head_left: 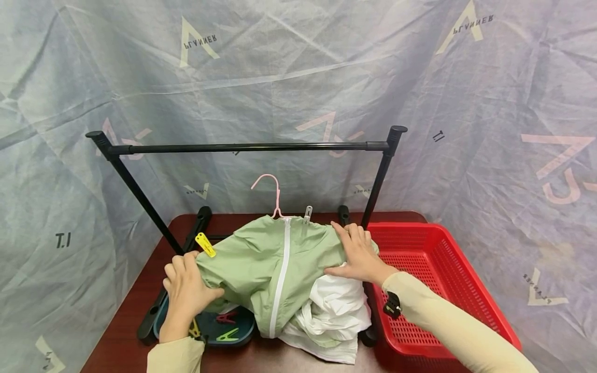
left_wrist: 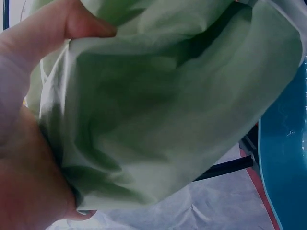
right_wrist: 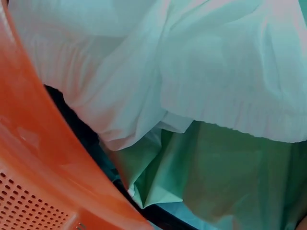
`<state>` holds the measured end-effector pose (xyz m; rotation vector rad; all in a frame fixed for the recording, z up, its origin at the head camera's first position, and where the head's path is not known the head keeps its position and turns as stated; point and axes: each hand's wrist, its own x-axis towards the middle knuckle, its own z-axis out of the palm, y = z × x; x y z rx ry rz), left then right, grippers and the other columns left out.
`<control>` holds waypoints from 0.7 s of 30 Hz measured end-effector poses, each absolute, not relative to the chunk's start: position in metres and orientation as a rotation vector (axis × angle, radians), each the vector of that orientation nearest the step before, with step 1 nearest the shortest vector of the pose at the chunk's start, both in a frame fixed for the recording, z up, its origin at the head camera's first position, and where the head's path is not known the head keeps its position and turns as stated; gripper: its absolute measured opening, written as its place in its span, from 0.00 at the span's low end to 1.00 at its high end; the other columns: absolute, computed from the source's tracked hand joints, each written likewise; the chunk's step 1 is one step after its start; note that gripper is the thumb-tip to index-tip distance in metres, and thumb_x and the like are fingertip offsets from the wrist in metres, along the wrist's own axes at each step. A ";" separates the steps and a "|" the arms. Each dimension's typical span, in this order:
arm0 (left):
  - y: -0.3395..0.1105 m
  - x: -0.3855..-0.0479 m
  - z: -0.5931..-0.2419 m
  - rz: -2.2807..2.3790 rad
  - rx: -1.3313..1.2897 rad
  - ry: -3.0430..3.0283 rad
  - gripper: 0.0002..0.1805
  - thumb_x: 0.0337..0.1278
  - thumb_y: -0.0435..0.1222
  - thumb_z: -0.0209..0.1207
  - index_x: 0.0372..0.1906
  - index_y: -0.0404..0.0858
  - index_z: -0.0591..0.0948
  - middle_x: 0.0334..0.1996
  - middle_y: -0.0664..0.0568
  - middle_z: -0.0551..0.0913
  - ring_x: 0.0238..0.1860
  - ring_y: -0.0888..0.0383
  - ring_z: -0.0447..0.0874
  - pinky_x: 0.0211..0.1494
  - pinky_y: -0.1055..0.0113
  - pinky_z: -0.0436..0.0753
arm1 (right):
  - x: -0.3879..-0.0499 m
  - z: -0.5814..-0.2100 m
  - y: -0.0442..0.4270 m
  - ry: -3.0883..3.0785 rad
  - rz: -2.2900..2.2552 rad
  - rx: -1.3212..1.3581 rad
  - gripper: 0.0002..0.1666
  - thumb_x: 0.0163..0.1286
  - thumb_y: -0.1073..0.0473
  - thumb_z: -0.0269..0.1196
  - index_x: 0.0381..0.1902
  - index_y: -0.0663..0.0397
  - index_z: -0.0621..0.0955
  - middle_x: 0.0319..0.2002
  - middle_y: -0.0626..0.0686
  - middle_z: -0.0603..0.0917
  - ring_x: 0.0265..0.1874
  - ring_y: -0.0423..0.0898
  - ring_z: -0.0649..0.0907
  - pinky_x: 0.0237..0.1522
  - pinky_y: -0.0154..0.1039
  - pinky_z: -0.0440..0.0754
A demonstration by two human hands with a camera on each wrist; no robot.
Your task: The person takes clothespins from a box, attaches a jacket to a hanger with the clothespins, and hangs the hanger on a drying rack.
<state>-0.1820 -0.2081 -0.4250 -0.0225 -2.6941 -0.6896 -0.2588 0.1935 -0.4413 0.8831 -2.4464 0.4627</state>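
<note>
A light green jacket point(head_left: 247, 259) with a white front zipper hangs over a pink hanger point(head_left: 278, 199), whose hook rises above the collar. My left hand point(head_left: 186, 285) grips the jacket's left shoulder; in the left wrist view its thumb point(left_wrist: 91, 24) lies over the cloth. My right hand point(head_left: 361, 254) holds the right shoulder, thumb spread toward the zipper. A yellow clothespin point(head_left: 205, 244) sits at the left shoulder and a pale clothespin point(head_left: 308, 214) right of the collar. White gathered fabric point(right_wrist: 216, 72) bunches below the jacket's right side.
A black rack with a crossbar point(head_left: 252, 147) stands behind the jacket. At right is a red perforated basket point(head_left: 471, 269). A blue tray point(head_left: 242, 336) at lower left bears several clothespins, including a green clothespin point(head_left: 227, 335). All stand on a dark red table point(head_left: 121, 331).
</note>
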 end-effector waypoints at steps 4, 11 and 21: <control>-0.209 -0.184 -0.427 -0.708 -0.024 -2.684 0.54 0.19 0.33 0.83 0.59 0.28 0.62 0.45 0.32 0.59 0.41 0.37 0.54 0.36 0.46 0.59 | -0.254 -0.437 0.192 -2.424 0.456 0.845 0.56 0.50 0.30 0.68 0.68 0.59 0.67 0.40 0.55 0.68 0.36 0.53 0.66 0.36 0.45 0.57; -0.208 -0.187 -0.429 -0.771 0.008 -2.701 0.53 0.23 0.32 0.82 0.59 0.27 0.60 0.46 0.32 0.58 0.43 0.35 0.53 0.40 0.43 0.57 | -0.248 -0.429 0.189 -2.409 0.473 0.771 0.36 0.66 0.37 0.55 0.59 0.61 0.73 0.38 0.56 0.70 0.35 0.54 0.68 0.36 0.48 0.61; -0.209 -0.189 -0.435 -0.799 -0.009 -2.716 0.54 0.24 0.32 0.81 0.60 0.27 0.59 0.49 0.30 0.56 0.45 0.34 0.52 0.42 0.42 0.56 | -0.248 -0.424 0.186 -2.401 0.426 0.745 0.21 0.71 0.49 0.56 0.51 0.60 0.78 0.35 0.55 0.75 0.32 0.54 0.73 0.32 0.46 0.68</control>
